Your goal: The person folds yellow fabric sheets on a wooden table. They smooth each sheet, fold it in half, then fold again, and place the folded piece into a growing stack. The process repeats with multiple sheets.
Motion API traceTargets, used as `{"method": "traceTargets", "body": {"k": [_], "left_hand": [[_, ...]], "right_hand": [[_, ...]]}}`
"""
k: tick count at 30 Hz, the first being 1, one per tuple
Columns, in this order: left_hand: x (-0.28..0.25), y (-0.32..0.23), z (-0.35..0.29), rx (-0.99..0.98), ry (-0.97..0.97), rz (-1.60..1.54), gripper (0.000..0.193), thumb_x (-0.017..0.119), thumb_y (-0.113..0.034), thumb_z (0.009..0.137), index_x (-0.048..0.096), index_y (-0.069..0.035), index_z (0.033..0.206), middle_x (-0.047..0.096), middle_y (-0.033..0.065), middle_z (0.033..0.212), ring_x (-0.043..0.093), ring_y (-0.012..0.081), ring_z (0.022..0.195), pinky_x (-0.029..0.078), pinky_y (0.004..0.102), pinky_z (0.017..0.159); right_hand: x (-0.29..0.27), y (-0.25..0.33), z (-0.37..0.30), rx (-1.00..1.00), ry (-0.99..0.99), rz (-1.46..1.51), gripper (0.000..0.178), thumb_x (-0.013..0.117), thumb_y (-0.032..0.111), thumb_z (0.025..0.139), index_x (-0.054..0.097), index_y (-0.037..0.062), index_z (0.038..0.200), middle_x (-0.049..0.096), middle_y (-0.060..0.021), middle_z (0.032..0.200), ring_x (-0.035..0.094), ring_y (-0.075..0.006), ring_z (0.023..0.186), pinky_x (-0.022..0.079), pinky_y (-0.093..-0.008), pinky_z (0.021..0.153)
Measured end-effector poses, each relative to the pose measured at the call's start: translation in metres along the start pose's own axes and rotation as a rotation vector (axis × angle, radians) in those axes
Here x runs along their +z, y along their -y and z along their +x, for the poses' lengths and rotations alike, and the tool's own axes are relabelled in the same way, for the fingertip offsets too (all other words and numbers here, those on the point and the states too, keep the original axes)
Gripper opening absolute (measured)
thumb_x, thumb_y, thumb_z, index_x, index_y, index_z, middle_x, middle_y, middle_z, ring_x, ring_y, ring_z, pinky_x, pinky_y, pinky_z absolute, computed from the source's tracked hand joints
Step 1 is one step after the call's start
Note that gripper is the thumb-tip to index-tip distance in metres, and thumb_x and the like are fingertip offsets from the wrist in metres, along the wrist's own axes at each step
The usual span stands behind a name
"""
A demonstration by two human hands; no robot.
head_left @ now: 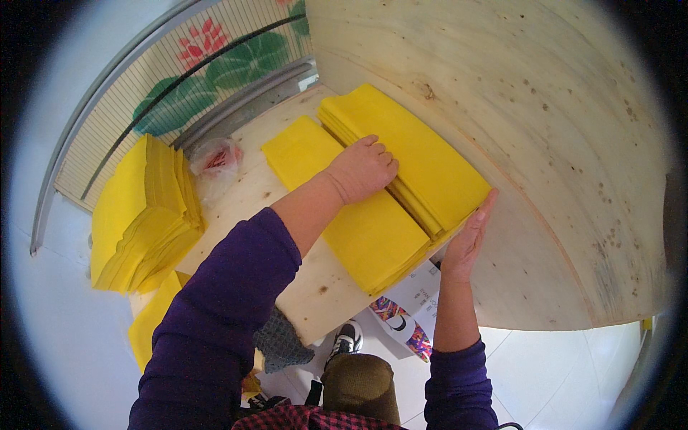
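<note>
Two yellow, fabric-like rectangular piles — a longer right pile (437,161) and a flatter left pile (376,240) — lie side by side on a knotty pale wooden board (254,158), long axes running from far left to near right. The left hand (364,170) reaches across, fingers curled at the right pile's inner edge — whether gripping, I cannot tell. The right hand (467,242) stands open against its near end, fingers pointing away.

Left hand (364,169): is lying, fingers curled, over the gap between two yellow stacks (373,240).
Right hand (467,244): is touching the near end of the right stack (423,158).
Wooden tabletop (312,297): is bearing both side by side.
Yellow pile (125,215): is standing farther left, beside a plastic bag (215,163).
</note>
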State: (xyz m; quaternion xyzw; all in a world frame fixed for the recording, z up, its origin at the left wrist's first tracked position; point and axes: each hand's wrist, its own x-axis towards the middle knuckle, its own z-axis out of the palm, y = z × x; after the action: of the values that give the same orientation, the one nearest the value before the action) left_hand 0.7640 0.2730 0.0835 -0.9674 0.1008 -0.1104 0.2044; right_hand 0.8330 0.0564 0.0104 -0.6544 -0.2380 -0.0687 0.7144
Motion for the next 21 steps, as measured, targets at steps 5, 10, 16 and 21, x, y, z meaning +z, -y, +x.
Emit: {"method": "traceTargets", "body": {"k": [5,10,16,21], "left_hand": [[-0.003,-0.001,-0.002,-0.01,0.017,0.008,0.024,0.054,-0.016,0.08,0.062,-0.006,0.101,0.065,0.0068,0.097,0.062,0.0222,0.099,0.044,0.038,0.096],[-0.004,-0.004,-0.005,-0.059,0.04,-0.068,0.03,0.054,-0.016,0.082,0.06,-0.006,0.109,0.064,0.0096,0.109,0.06,0.0241,0.105,0.044,0.0374,0.097],[-0.007,-0.008,-0.007,-0.149,0.03,-0.126,0.04,0.052,-0.015,0.084,0.055,-0.007,0.124,0.057,0.0139,0.129,0.055,0.0286,0.117,0.043,0.0391,0.102],[-0.003,-0.011,-0.003,-0.134,-0.021,-0.134,0.04,0.053,-0.015,0.084,0.055,-0.007,0.123,0.057,0.0146,0.128,0.055,0.0297,0.118,0.045,0.0387,0.1]], "right_hand": [[0.002,0.001,-0.001,-0.019,-0.002,-0.026,0.075,0.029,0.051,0.101,0.013,-0.004,0.15,0.011,-0.0179,0.158,0.013,-0.0272,0.146,0.01,-0.0348,0.117],[0.003,0.0,-0.002,-0.012,-0.021,-0.016,0.075,0.029,0.051,0.101,0.013,-0.0042,0.149,0.012,-0.0181,0.158,0.012,-0.027,0.146,0.01,-0.0352,0.117],[0.013,-0.01,0.001,0.002,-0.111,0.086,0.072,0.027,0.048,0.102,0.01,-0.0039,0.15,0.009,-0.0184,0.158,0.01,-0.0266,0.146,0.011,-0.0351,0.117],[0.018,-0.02,0.01,0.024,-0.108,0.032,0.07,0.026,0.044,0.103,0.008,-0.0066,0.149,0.005,-0.0206,0.158,0.006,-0.0286,0.147,0.005,-0.0362,0.117]]}}
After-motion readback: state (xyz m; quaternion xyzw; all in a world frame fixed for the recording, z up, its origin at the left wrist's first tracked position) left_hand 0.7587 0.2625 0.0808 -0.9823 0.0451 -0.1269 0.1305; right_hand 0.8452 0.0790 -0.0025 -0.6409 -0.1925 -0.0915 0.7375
